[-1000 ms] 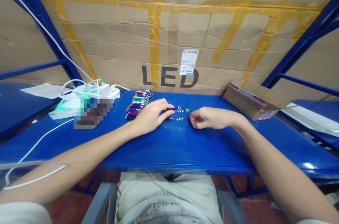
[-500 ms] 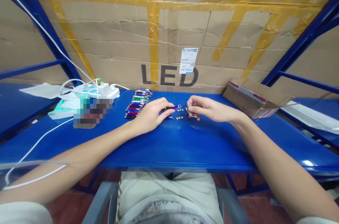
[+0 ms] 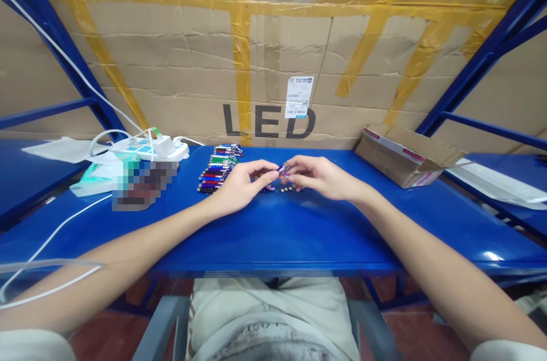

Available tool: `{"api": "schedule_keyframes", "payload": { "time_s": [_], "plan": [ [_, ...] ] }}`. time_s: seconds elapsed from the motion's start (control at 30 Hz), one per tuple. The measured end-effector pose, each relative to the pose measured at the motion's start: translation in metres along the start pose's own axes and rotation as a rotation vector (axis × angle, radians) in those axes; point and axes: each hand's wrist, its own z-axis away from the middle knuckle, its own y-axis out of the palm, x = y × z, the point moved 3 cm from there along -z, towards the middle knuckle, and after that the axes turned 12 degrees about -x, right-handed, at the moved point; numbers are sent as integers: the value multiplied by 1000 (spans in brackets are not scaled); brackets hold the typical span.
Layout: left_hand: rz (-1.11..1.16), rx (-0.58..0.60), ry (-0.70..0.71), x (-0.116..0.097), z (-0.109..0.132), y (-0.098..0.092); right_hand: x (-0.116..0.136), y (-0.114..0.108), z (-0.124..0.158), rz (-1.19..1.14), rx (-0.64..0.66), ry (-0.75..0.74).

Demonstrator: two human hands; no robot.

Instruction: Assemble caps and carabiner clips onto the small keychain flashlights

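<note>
Blue metal table point(image 3: 299, 236), blue shelving uprights point(image 3: 482, 59) — taped cardboard wall point(image 3: 171, 65) marked LED, reddish floor point(image 3: 106, 332).

Before the LED carton point(image 3: 273, 65) I count two hands, the left hand point(image 3: 239, 185) and the right hand point(image 3: 320, 179), one purple torch point(image 3: 282, 168), one row of torches point(image 3: 217, 170), perhaps a dozen, a few button cells point(image 3: 285, 190), one power strip point(image 3: 149, 148) and one small box point(image 3: 405, 156).

Reaching forward with both bare forearms, wrists low. Pinching thumb to forefinger with left hands' palm-down hand point(image 3: 240, 185); meeting it fingertip to fingertip with right hand point(image 3: 319, 177), fingers curled.
</note>
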Motion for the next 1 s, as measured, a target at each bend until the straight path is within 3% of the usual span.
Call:
{"api": "schedule_keyframes", "payload": {
  "time_s": [0.3,0.7,1.0],
  "plan": [
    [-17,-8,-41,4,-2,-1,2,2,0,287,-51,-203],
    [-145,-28,119,-9,2,-2,12,2,1,496,-140,-373],
    [-93,-86,34,-6,1,-2,7,3,2,553,-193,-424]
  ]
}}
